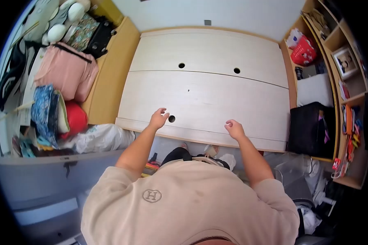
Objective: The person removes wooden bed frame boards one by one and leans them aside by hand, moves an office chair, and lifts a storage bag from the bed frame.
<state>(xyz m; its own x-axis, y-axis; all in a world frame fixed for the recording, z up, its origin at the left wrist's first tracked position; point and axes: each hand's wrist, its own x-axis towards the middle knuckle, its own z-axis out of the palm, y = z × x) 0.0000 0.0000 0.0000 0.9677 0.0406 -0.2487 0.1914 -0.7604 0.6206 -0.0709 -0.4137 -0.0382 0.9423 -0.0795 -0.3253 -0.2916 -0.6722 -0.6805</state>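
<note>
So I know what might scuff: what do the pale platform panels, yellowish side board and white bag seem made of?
Platform panels: probably laminated board, satin, from the flat face and cut round holes. Side board: wood or wood-look laminate, smooth, warm yellow tone. White bag: likely thin plastic, slightly glossy, from its crinkles.

Opens wide over flat, pale, rectangular wooden boards point(208, 96), bounded by a long tan wooden ledge point(109, 77) at left, a smooth white wall point(233, 14) ahead and a boxy black fabric bag point(308, 130) at right.
</note>
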